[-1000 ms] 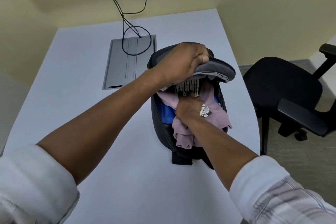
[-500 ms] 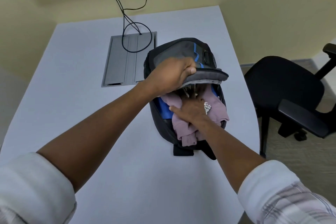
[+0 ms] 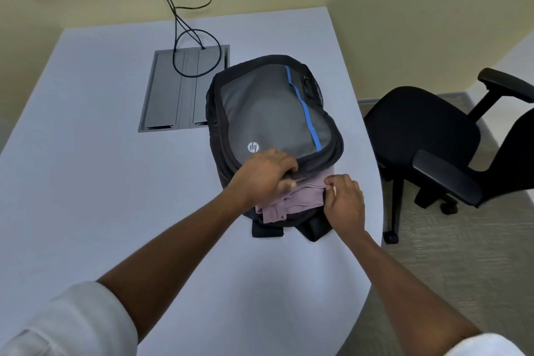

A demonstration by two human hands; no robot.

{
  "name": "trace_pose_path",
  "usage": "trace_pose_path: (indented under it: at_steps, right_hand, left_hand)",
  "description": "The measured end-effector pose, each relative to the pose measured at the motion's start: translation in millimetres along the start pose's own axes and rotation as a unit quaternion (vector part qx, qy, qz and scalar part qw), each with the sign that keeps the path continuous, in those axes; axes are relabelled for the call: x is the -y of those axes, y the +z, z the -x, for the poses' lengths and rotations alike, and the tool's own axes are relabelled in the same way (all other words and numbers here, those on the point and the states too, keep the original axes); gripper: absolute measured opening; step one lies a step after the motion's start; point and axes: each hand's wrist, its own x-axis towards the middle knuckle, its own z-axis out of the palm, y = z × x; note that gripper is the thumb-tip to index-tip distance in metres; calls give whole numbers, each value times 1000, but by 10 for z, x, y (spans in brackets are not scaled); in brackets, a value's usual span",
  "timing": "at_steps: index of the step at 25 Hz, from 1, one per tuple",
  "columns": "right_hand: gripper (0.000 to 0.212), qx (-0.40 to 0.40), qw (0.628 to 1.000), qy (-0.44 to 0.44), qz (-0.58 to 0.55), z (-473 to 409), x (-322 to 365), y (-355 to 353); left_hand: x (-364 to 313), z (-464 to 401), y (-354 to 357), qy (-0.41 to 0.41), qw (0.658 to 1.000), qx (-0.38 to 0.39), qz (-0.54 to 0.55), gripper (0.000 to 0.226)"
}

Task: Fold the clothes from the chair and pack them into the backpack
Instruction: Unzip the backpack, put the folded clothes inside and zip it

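The backpack (image 3: 271,113), lying near the table's (image 3: 86,153) right edge, is now having its flap lowered over the mauve clothes (image 3: 291,199). The left hand (image 3: 264,175) is pinching the flap's rim; the right hand (image 3: 345,202) is gripping the opening's edge, so closing looks next.

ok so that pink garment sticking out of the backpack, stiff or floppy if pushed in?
Likely floppy: the pink garment lies in soft folds, bulging past the backpack opening. It will probably bunch, not slide, under the left hand. Probably light, being thin cloth.
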Motion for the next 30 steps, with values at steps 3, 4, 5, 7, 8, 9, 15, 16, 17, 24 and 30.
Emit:
trace_pose_path:
  at_steps: [3, 4, 5, 7, 8, 9, 15, 16, 17, 24, 30]
  right_hand:
    - [14, 52, 998, 1, -47, 44, -121, -20]
    - [15, 67, 996, -8, -56, 75, -166, -29]
    - [18, 82, 994, -22, -64, 113, -209, -39]
    - [33, 115, 990, -49, -68, 170, -280, -73]
    - [41, 134, 987, -61, -62, 166, -304, -92]
    - [46, 155, 984, -70, -50, 145, -314, -109]
    - [25, 209, 974, -60, 64, -5, -216, -103]
    - [22, 208, 974, -62, 68, -2, -217, -105]
    - [21, 210, 974, -65, 63, -11, -217, -116]
    - [10, 207, 964, -152, 73, -48, -299, -347]
    - [15, 142, 957, -210, 140, 85, -160, -266]
  left_hand:
    - [-86, 100, 352, -8, 990, 45, -133, 83]
    - [-125, 107, 437, -22, 987, 50, -154, 95]
    - [-154, 109, 510, -32, 983, 50, -171, 103]
    - [-205, 112, 616, -47, 976, 42, -206, 110]
    - [-230, 99, 657, -56, 973, 35, -221, 110]
    - [-256, 78, 689, -66, 970, 26, -231, 106]
    - [-250, -31, 728, -82, 968, -23, -235, 68]
    - [-236, -37, 725, -84, 968, -26, -234, 64]
    - [-222, -43, 720, -87, 969, -25, -232, 62]
    - [-162, -125, 706, -101, 971, -17, -217, 61]
    - [-216, -30, 762, -129, 977, -8, -168, 65]
